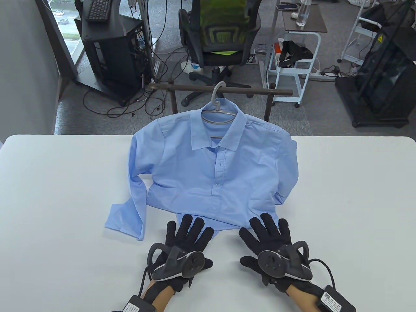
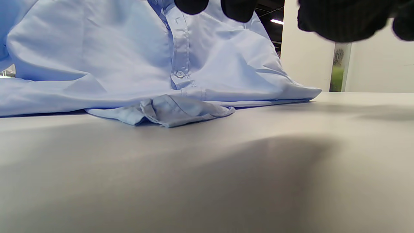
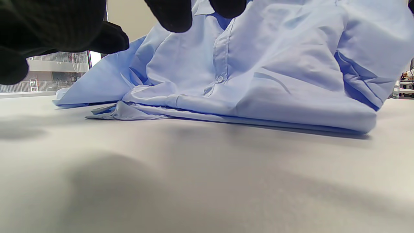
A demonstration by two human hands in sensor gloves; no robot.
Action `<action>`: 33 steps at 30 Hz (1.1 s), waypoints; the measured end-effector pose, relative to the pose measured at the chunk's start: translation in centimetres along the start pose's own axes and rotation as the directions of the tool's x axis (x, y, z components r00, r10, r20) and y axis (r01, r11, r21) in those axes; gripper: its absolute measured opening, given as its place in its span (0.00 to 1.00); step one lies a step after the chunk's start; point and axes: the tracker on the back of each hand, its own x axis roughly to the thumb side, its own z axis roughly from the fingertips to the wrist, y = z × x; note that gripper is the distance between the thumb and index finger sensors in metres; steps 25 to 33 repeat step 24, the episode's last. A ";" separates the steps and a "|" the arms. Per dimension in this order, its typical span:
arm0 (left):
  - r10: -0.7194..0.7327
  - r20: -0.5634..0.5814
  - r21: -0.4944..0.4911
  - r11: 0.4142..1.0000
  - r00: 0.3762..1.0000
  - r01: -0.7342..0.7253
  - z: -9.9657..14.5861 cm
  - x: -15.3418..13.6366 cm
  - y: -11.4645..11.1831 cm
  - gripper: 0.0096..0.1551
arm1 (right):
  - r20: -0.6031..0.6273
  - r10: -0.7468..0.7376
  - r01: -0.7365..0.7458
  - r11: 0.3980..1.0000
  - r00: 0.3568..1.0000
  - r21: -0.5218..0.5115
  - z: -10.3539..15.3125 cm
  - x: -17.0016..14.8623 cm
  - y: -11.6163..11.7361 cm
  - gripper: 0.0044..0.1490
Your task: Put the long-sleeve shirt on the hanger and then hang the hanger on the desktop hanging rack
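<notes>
A light blue long-sleeve shirt [image 1: 214,169] hangs on a grey hanger [image 1: 218,114], whose hook is over the dark bar of the desktop rack [image 1: 182,87]. The shirt's lower part and sleeves spread over the white table [image 1: 58,201]. My left hand [image 1: 187,232] lies flat near the front edge, fingers straight, tips at the shirt's hem. My right hand [image 1: 268,230] lies the same way beside it, fingertips at the hem. Neither holds anything. The wrist views show the shirt [image 2: 129,58] [image 3: 275,74] bunched on the table ahead, with black fingertips [image 2: 190,5] [image 3: 169,14] at the top.
Behind the table stand a black office chair [image 1: 221,39], a computer tower [image 1: 110,55], a white cart [image 1: 292,65] and a dark frame [image 1: 383,71] on the floor. Cables trail from both wrists at the table's front edge.
</notes>
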 end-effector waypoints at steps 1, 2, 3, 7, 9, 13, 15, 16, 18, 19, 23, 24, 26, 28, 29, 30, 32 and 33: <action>0.001 -0.001 0.001 1.000 1.000 -0.001 0.0 0.0 0.0 0.56 | 0.002 0.000 0.000 1.000 1.000 0.000 0.0 0.0 0.0 0.51; 0.001 -0.002 0.002 1.000 1.000 -0.001 0.0 0.0 0.0 0.56 | 0.002 0.000 0.000 1.000 1.000 0.000 0.0 0.0 0.0 0.50; -0.001 -0.002 0.003 1.000 1.000 0.001 0.0 0.0 0.0 0.56 | 0.002 -0.001 0.001 1.000 1.000 0.000 0.0 0.0 0.0 0.50; -0.001 -0.003 0.012 1.000 1.000 0.001 0.0 -0.1 0.0 0.56 | 0.005 -0.004 0.004 1.000 1.000 0.000 0.0 0.1 0.1 0.50; -0.001 -0.003 0.016 1.000 1.000 0.001 0.0 -0.1 0.0 0.56 | 0.007 -0.002 0.002 1.000 1.000 0.001 0.0 0.1 0.1 0.50; -0.004 -0.003 0.021 1.000 1.000 0.004 0.0 -0.2 0.0 0.56 | 0.009 -0.002 0.002 1.000 1.000 0.001 0.0 0.2 0.1 0.50; -0.004 -0.003 0.023 1.000 1.000 0.004 0.0 -0.2 0.0 0.56 | 0.009 -0.002 0.002 1.000 1.000 -0.001 0.0 0.2 0.1 0.50; -0.003 -0.003 0.024 1.000 1.000 0.003 0.1 -0.2 0.0 0.56 | 0.009 -0.002 0.002 1.000 1.000 -0.001 0.1 0.2 0.2 0.50; -0.004 -0.002 0.025 1.000 1.000 0.004 0.1 -0.3 0.0 0.56 | 0.009 -0.003 0.003 1.000 1.000 -0.001 0.1 0.2 0.2 0.50; -0.004 -0.002 0.026 1.000 1.000 0.004 0.1 -0.3 0.0 0.56 | 0.009 -0.005 0.005 1.000 1.000 0.000 0.1 0.2 0.2 0.50; -0.002 -0.002 0.029 1.000 1.000 0.003 0.1 -0.3 0.0 0.56 | 0.010 -0.004 0.003 1.000 1.000 0.006 0.0 0.3 0.3 0.50; -0.003 -0.002 0.031 0.999 1.000 0.003 0.2 -0.3 0.1 0.56 | 0.011 -0.004 0.004 1.000 1.000 0.008 0.0 0.3 0.3 0.50; -0.003 -0.002 0.031 0.999 1.000 0.003 0.2 -0.3 0.1 0.56 | 0.011 -0.004 0.004 1.000 1.000 0.008 0.0 0.3 0.3 0.50; -0.003 -0.002 0.031 0.999 1.000 0.003 0.2 -0.3 0.1 0.56 | 0.011 -0.004 0.004 1.000 1.000 0.008 0.0 0.3 0.3 0.50; -0.003 -0.002 0.031 0.999 1.000 0.003 0.2 -0.3 0.1 0.56 | 0.011 -0.004 0.004 1.000 1.000 0.008 0.0 0.3 0.3 0.50; -0.003 -0.002 0.031 0.999 1.000 0.003 0.2 -0.3 0.1 0.56 | 0.011 -0.004 0.004 1.000 1.000 0.008 0.0 0.3 0.3 0.50; -0.003 -0.002 0.031 0.999 1.000 0.003 0.2 -0.3 0.1 0.56 | 0.011 -0.004 0.004 1.000 1.000 0.008 0.0 0.3 0.3 0.50; -0.003 -0.002 0.031 0.999 1.000 0.003 0.2 -0.3 0.1 0.56 | 0.011 -0.004 0.004 1.000 1.000 0.008 0.0 0.3 0.3 0.50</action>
